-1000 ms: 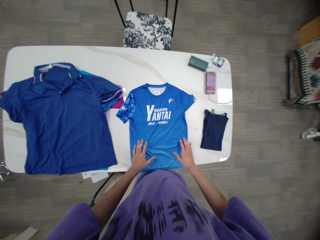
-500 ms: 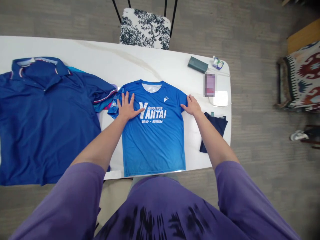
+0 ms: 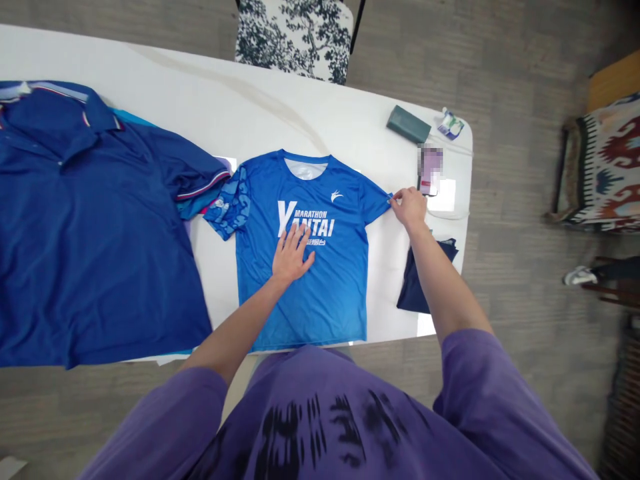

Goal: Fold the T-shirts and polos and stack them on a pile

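Observation:
A blue T-shirt (image 3: 310, 293) with white "Marathon Yantai" lettering lies face up, its collar away from me and its hem near the table's front edge. My left hand (image 3: 291, 255) rests on its chest, fingers spread over the lower lettering. At the end of the right-hand sleeve, my right hand (image 3: 409, 205) pinches the cuff between thumb and fingers and draws it outward. The patterned sleeve on the left is spread out towards the dark blue polo shirt (image 3: 100, 247).
On the white table (image 3: 200, 87), the polo covers other garments at left. At right are folded dark cloth (image 3: 416, 287), a phone (image 3: 430, 175), a green case (image 3: 409, 124) and a small packet (image 3: 451, 125). A patterned chair (image 3: 295, 37) stands beyond the far edge.
My left hand has moved from the patterned sleeve side down to the chest lettering. My right hand has shifted right and pulled the sleeve out straighter.

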### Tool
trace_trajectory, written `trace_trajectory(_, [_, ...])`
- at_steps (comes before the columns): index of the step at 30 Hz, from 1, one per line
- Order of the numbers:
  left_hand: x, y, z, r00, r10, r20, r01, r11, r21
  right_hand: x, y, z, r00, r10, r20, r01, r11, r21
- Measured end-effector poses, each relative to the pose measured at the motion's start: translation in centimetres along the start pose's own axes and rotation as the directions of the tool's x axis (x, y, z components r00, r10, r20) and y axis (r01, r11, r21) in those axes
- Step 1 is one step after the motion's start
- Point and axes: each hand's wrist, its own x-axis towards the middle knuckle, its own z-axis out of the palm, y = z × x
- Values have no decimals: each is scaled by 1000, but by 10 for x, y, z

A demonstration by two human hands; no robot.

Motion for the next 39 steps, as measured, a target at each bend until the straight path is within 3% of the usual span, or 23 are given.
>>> trace_trajectory(4, [3, -3, -4, 1000, -17, 17, 18, 999, -35, 14, 21, -3, 995, -97, -12, 98, 981, 166])
trace_trajectory(7, [4, -3, -8, 1000, -20, 16, 21, 998, -53, 8, 26, -17, 987, -163, -16, 161, 945, 283])
trace_trajectory(12, [3, 0, -9, 1000, -25, 11, 26, 999, -39, -16, 18, -55, 973, -226, -56, 233, 949, 214])
trace_trajectory(15, [3, 2, -11, 998, -34, 44, 35, 999, -5, -12, 18, -66, 971, -228, -73, 236, 959, 156])
trace_trajectory(19, [4, 6, -14, 996, -45, 82, 45, 999, 7, 11, 27, -54, 994, -100, -39, 100, 995, 11])
trace_trajectory(21, [3, 6, -14, 996, -49, 77, 49, 999, 6, 12, 28, -41, 995, -93, -34, 92, 995, -31])
trace_trajectory(25, [3, 3, -8, 998, -44, 44, 44, 999, 2, -22, 10, -8, 980, -198, -33, 199, 980, 10])
trace_trajectory(30, [4, -2, -3, 999, -25, 24, 25, 999, 20, -66, -13, 30, 940, -327, 93, 319, 943, 94])
trace_trajectory(36, [-9, 11, -6, 995, 29, 93, -28, 1000, -15, -60, 13, 26, 914, -377, 148, 358, 924, 136])
trace_trajectory(39, [-15, 15, -18, 996, 48, 81, -48, 999, 0, -68, 12, 22, 920, -370, 131, 351, 925, 147])
